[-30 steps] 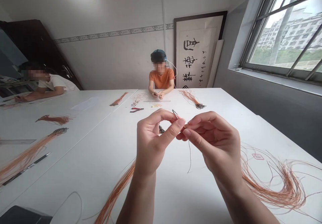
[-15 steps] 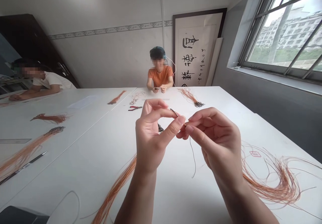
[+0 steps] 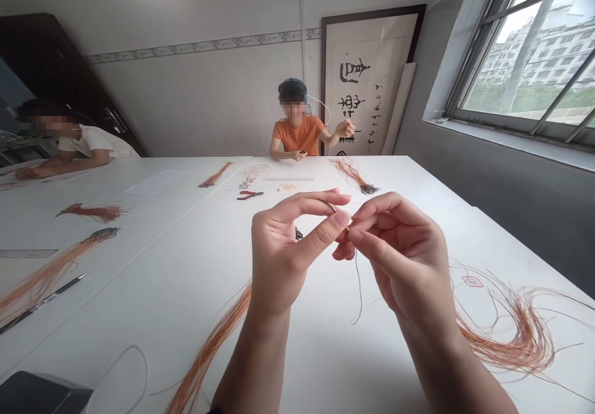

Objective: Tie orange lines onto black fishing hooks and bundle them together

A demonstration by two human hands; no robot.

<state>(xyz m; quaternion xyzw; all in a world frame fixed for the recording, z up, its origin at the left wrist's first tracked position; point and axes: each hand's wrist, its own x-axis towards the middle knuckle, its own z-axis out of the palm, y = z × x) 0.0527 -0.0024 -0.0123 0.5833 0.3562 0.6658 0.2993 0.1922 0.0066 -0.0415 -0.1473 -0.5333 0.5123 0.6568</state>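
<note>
Both hands are raised over the white table, their fingertips meeting in the middle of the head view. My left hand [image 3: 290, 246] pinches a slim dark metal piece [image 3: 333, 208] between thumb and forefinger; most of it is covered, so its kind is unclear. Thumb and forefinger of my right hand [image 3: 404, 246] close on a thin cord [image 3: 359, 284], whose dark tail hangs below and curls at its end. A tiny yellowish bit [image 3: 348, 229] shows between the two pinches. Behind my left hand, the black end [image 3: 299, 234] of a bundle peeks out.
Copper-coloured strand bundles lie left [image 3: 209, 352] and right [image 3: 520, 339] of my forearms, with more beyond. Red-handled pliers [image 3: 250, 195], a pen [image 3: 44, 302] and a black object [image 3: 44, 394] are on the table [image 3: 153, 296]. A person in orange [image 3: 297, 135] sits opposite, another [image 3: 95, 144] far left.
My hands have shifted slightly right, still pinching together, and my left forefinger reaches further over the metal piece. The person opposite has lifted one hand out to the side.
</note>
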